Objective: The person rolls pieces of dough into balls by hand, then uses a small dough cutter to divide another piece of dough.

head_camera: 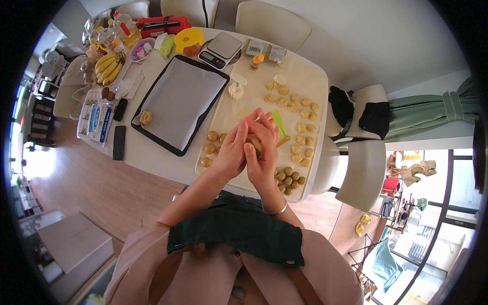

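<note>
A round tan ball, seemingly dough [254,144], is partly visible between my cupped palms. My left hand [233,152] presses against it from one side, with the fingers pointing away from me. My right hand [264,152] curls around the other side, its thumb lying along the ball. Most of the ball is hidden by my fingers. Below the hands lies a cream work mat [248,182]. Smooth brown balls [209,148] sit left of my hands, and olive-coloured balls [288,176] cluster at the right. Pale dough pieces [301,140] stand in rows beyond them.
A black baking tray [183,151] lined with paper holds one pale dough lump [145,117]. Behind are a digital scale [220,49], a yellow-lidded container [189,40] and an orange-capped bottle [257,61]. A green scraper [278,122] lies beyond my right hand. Bananas [109,68] rest far left.
</note>
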A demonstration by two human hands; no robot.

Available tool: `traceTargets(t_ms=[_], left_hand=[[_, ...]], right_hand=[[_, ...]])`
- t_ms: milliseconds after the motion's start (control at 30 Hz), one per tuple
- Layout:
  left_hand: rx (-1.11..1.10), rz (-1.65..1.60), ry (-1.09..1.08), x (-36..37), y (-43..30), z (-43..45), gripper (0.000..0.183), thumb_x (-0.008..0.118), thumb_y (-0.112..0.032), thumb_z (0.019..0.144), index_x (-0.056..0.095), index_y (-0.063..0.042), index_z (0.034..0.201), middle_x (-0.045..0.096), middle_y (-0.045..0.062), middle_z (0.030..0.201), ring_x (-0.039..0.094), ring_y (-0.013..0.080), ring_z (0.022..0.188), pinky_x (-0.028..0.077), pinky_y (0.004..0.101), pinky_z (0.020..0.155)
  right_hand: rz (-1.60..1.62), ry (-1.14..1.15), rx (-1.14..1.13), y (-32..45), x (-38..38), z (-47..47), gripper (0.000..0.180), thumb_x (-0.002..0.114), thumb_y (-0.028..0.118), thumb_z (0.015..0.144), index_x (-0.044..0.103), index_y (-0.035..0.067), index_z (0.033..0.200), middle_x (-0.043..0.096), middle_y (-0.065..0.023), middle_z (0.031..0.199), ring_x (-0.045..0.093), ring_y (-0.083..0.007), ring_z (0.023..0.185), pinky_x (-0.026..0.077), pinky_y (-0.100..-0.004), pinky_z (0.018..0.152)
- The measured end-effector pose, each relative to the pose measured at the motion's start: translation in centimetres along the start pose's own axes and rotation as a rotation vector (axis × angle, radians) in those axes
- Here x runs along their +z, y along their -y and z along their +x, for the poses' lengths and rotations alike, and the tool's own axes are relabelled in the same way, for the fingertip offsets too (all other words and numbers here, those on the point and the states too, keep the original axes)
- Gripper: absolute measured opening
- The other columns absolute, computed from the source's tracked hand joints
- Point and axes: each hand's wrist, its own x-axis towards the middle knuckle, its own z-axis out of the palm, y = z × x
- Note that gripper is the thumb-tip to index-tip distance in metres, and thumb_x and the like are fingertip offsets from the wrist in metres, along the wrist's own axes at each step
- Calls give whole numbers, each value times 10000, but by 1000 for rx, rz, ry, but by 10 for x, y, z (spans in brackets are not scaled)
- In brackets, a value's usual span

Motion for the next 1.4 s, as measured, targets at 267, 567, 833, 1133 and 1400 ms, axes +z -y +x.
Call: traceTargets(t_ms=[267,567,833,1133,1400], left_hand=[[-84,-530,51,-6,2,4,687,234,-533,1019,253,-31,1487,312,143,1526,285,260,1424,223,405,1183],[-90,-350,-87,-5,18,-1,593,290,-453,1037,318,-43,1465,373,94,1491,343,229,1385,279,363,1146],[-20,-36,-98,6,23,1,633,311,-464,1032,285,-7,1470,337,144,1510,322,261,1404,270,383,1166],[-301,-312,-238,-19,27,8,671,293,-548,1009,449,4,1358,522,153,1357,477,244,1293,348,374,1124],[-173,-493,-221,-9,28,10,596,279,-527,1019,423,-77,1381,475,106,1406,474,232,1289,344,398,1121]], right_hand=[[371,-131,483,6,1,-15,271,427,222,1031,579,41,1164,587,-115,1223,444,-257,1294,225,-421,1130],[190,17,452,14,-3,-2,423,321,298,1052,607,28,1209,564,-119,1332,312,-306,1403,138,-437,1165],[101,14,432,5,-5,-12,508,251,350,1060,620,5,1116,606,-122,1269,372,-293,1379,157,-430,1176],[212,193,436,-21,-17,-20,483,305,408,1028,580,64,1227,577,-119,1289,364,-324,1370,56,-530,1143],[-68,160,393,-13,-27,-21,514,615,383,895,522,61,1285,556,-97,1312,320,-331,1401,115,-515,1146]])
